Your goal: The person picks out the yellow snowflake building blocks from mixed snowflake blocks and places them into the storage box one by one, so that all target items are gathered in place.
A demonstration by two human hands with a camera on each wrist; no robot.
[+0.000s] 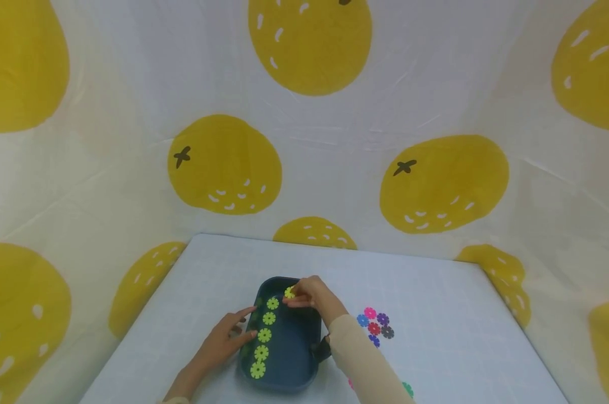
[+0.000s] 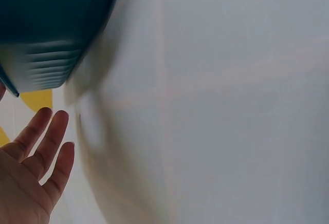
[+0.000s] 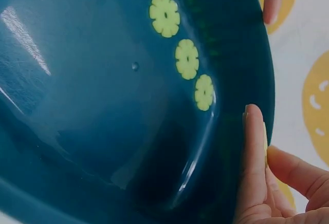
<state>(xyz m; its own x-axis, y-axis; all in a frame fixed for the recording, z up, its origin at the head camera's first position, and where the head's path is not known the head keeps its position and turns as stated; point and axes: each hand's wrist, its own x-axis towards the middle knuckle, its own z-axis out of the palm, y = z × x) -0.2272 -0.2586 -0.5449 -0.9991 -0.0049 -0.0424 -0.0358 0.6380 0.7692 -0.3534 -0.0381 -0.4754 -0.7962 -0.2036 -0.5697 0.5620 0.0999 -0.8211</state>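
A dark blue plastic tub [image 1: 293,359] stands on the white-covered table. Along its left side runs a row of several yellow-green notched discs [image 1: 264,335], flower-like in outline. Over the tub's far end, my right hand [image 1: 312,294] pinches another yellow-green disc [image 1: 289,292] between thumb and fingers; the right wrist view shows only this disc's edge. My left hand [image 1: 224,338] is at the tub's left rim with thumb and forefinger extended against it. In the left wrist view, three fingers [image 2: 49,139] spread loosely below the tub's ribbed outer wall, holding nothing.
Right of the tub lies a cluster of loose discs [image 1: 374,329] in pink, blue, purple, red and grey. A green disc [image 1: 407,388] shows partly beside the right sleeve. A dark object [image 1: 322,350] sits at the tub's right rim. Fruit-printed cloth [image 1: 330,168] hangs behind.
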